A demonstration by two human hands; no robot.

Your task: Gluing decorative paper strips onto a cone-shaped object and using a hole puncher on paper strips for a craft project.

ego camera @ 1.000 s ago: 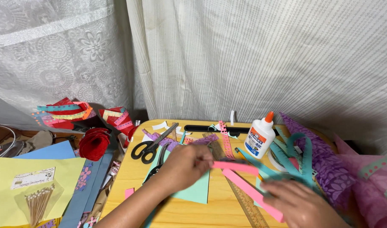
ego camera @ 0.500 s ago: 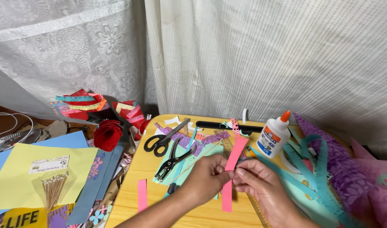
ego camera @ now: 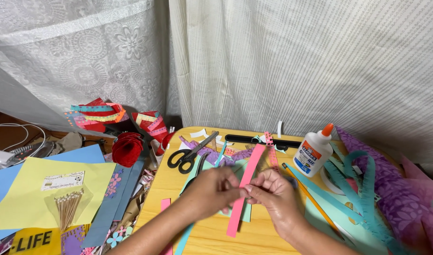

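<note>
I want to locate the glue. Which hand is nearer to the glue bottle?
Right. The right hand lies just below-left of the glue bottle; the left hand is farther left.

Matt pink paper strip [ego camera: 245, 184] lying over a smooth, pale wooden table [ego camera: 165, 185]; scissors [ego camera: 192, 152] showing dull metal blades and black plastic handles beside a glossy white plastic glue bottle [ego camera: 313, 151]

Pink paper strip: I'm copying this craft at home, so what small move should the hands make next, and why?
Probably fold or roll the pink paper strip at the pinch. Both hands, left hand and right hand, grip it mid-length between fingers, with its ends free above the wooden table. The scissors and glue bottle lie untouched.
</note>
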